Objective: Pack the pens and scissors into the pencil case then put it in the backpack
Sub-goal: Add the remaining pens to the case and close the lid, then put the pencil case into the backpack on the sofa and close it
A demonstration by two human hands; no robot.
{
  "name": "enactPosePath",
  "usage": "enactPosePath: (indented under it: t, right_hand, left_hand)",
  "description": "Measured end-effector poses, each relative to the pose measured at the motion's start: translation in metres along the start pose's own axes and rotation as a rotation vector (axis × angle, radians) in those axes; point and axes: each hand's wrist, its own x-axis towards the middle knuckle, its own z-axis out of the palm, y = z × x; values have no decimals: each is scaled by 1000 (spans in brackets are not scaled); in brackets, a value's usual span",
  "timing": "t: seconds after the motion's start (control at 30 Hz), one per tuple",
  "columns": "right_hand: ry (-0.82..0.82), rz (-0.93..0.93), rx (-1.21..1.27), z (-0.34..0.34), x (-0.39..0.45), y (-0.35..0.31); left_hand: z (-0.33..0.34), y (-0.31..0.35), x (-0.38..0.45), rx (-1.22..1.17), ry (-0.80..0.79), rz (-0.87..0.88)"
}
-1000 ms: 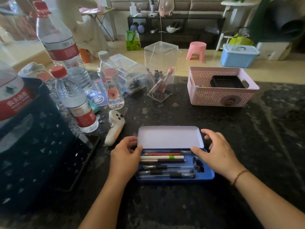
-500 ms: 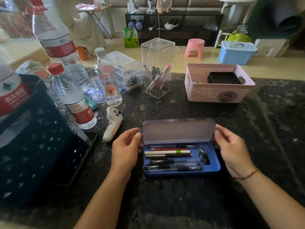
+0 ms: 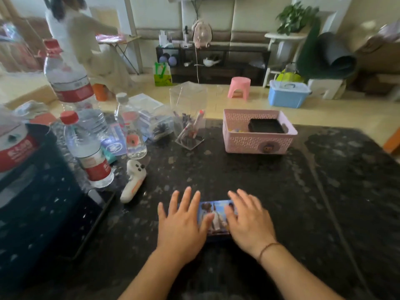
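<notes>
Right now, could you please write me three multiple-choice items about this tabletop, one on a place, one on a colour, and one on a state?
1. Where does the pink basket stand relative to the pencil case?
A. Beyond it and to the right
B. Directly on it
C. Near the left table edge

2. What colour is the cap of the small water bottle nearest the white gadget?
A. Blue
B. Red
C. Green

3. What state is the pencil case in?
A. Lid upright
B. Lid missing
C. Closed

Answers: 1 A, the basket sits farther back on the right. 2 B, its cap is red. 3 C, the left hand and right hand lie flat on the printed lid.
</notes>
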Motion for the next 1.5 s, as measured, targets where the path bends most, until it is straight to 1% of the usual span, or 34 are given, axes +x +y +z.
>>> enactPosePath:
  t: [0.07,0.13,0.2,0.23,0.27,0.33,0.43,0.5,0.53,0.6,0.63,0.67,0.7,0.77,0.87,0.93,1.0,1.03,1.1,1.17,1.23,1.33,1.4,1.5]
  right_hand:
    - [-104,17,-96,5,-1,-2]
    - [-101,8,-117,7,-5,-2]
    - [-77,5,-131,8,-6,-1]
    - [-87,8,-149,10,-6,-1]
    - [-104,14,-173,11,-6,-1]
    - [-154,23,-211,13,-6,-2]
    - [-208,-4,-150,10,-1,1]
    - [-228,5,-24,4,-3,9]
    - [-190,66,22,0,-5,14]
    - [-105,263,14,-8,-17,27]
    - [-99,318,-21,-9,-23,30]
    - [-99,318,-40,-8,-28,31]
    - [-92,289,-29,-7,-32,31]
    - [-31,254,54,-3,-32,29]
    - [90,267,91,2,-26,32]
    - [171,315,160,5,-17,32]
    - [162,425,337,-1,-3,33]
    - [116,499,484,-7,8,35]
    - [34,615,911,-20,31,40]
    - [-19,606,1260,-27,50,48]
    - [-71,613,1411,-30,64,52]
    - [-18,706,1484,-48,75,54]
    - [-6,768,1518,-70,74,56]
    - [-20,874,1587,-122,63,63]
  left_hand:
    - [8,2,-2,71,-26,-7]
    - [10,2,-5,87,-66,-30]
    - [13,3,-5,92,-72,-35]
    - [13,4,-6,64,-86,-43]
    - [12,5,-5,61,-60,-39]
    - [15,6,-3,102,-45,-12]
    - [8,7,-2,82,-87,8]
    - [4,2,-6,-3,-39,-15]
    - [1,-2,-11,-75,13,-89]
    - [0,-11,-24,-180,82,-337]
    - [0,-14,-31,-198,68,-439]
    - [-1,-14,-37,-208,42,-494]
    - [-1,-13,-40,-224,31,-506]
    - [-1,-9,-40,-271,61,-501]
    - [8,-5,-30,-315,124,-531]
    - [10,2,-21,-499,237,-550]
    - [9,12,-6,-802,341,-529]
    - [8,17,3,-944,359,-525]
    - [6,22,25,-1229,373,-583]
    - [3,31,49,-1540,367,-718]
    - [0,40,64,-1784,321,-783]
    - [-15,63,77,-2032,169,-796]
    - [-36,84,80,-2080,69,-804]
    - [-82,120,80,-2082,-53,-853]
